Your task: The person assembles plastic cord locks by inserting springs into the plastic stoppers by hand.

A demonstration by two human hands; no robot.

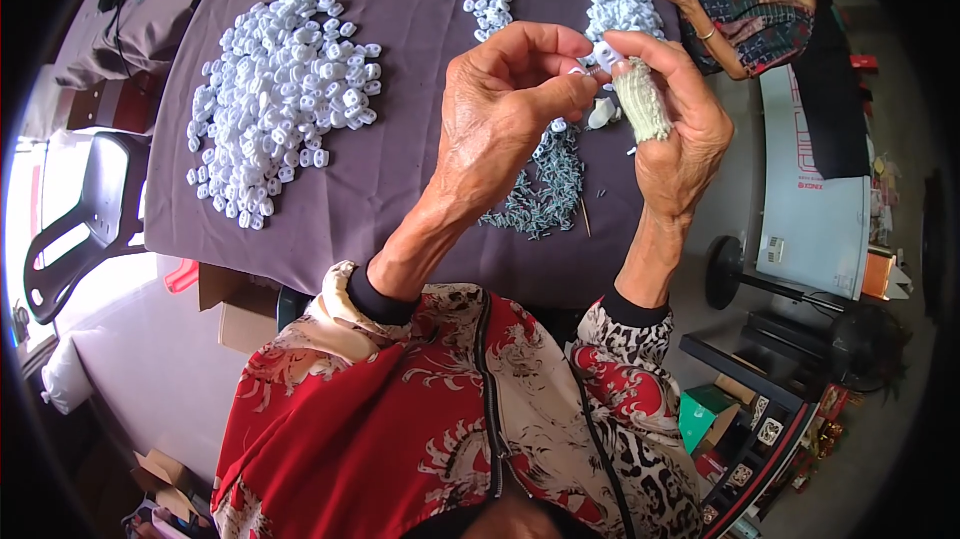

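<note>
Above the table, my two hands meet over a small white plastic piece (606, 55) that looks like a cord lock part. My right hand (690, 129) pinches this piece between thumb and forefinger. A cream knitted cover (640, 104) wraps the right thumb. The closed fingertips of my left hand (500, 104) hold a small coil spring (594, 70) against the piece; what else they grip is partly hidden. Beneath the hands lies a heap of small grey-green springs (540, 194), partly covered by my left hand.
A large heap of white plastic pieces (285, 89) spreads over the dark tablecloth (420, 229) at left. Smaller white heaps (490, 9) (620, 1) lie farther off. A thin stick (586, 219) rests beside the springs. Another person (745, 9) works at the far right.
</note>
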